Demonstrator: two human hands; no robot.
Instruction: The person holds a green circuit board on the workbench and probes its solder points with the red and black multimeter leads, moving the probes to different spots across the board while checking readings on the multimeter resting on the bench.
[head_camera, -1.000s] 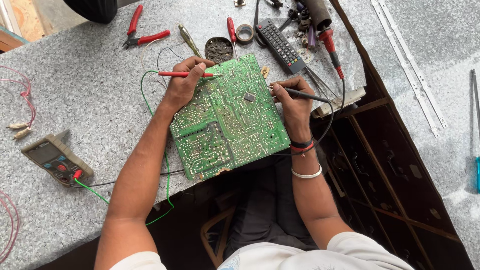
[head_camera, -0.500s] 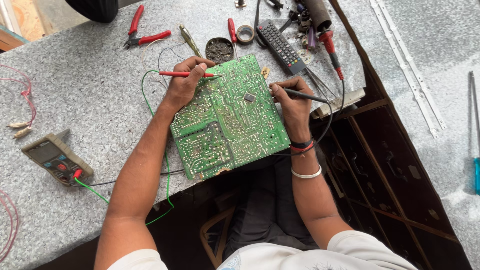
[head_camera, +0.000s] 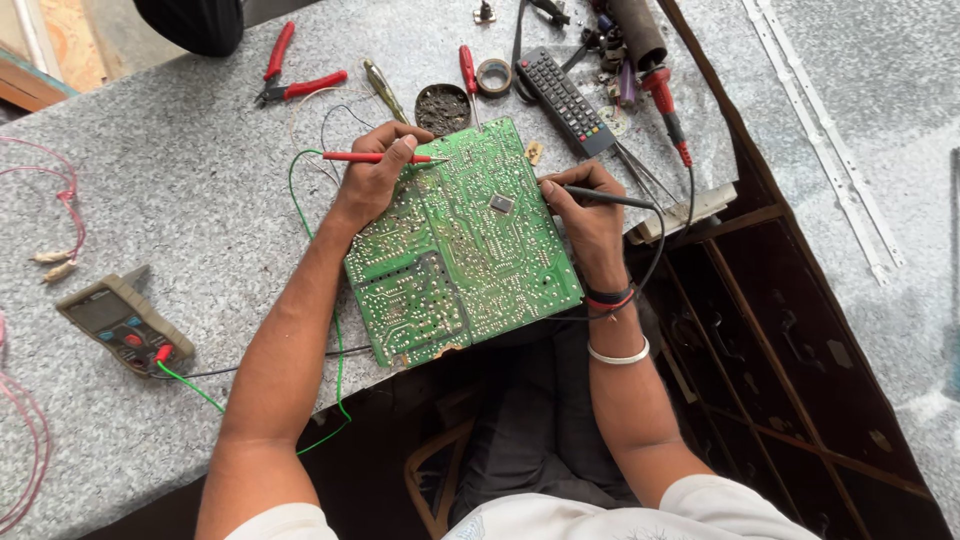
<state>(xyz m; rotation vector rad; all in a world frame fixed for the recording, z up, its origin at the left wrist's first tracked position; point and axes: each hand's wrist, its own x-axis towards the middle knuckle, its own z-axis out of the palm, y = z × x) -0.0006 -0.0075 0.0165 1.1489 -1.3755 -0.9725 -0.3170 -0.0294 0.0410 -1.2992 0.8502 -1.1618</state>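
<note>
Head view looked down on a green circuit board (head_camera: 462, 245) lying solder side up on the grey worktop (head_camera: 180, 200), its near edge hanging over the worktop's front above the person's lap. The left hand (head_camera: 375, 175) was closed around a red probe (head_camera: 375, 157), tip touching the board's far left corner; the right hand (head_camera: 580, 210) was closed around a black probe (head_camera: 610, 198), its tip at the board's right edge. Against the two earlier frames almost nothing had shifted: both probes sat at the same points and the board had not turned, which suggested a steady reading was being held rather than a new spot sought. Probe leads, one green, ran back to a multimeter (head_camera: 125, 322) at the left, well apart from the board. Just beyond the board's far edge stood a small round tin (head_camera: 443, 106) holding a dark, crumbly mass, possibly flux or solder waste; what exactly could not be told. Near it lay a tape roll (head_camera: 493, 75), a remote (head_camera: 565, 98), a red screwdriver (head_camera: 467, 72) and red pliers (head_camera: 295, 75). To the right, a dark wooden frame of open compartments (head_camera: 790, 330) showed nothing clear inside.
</note>
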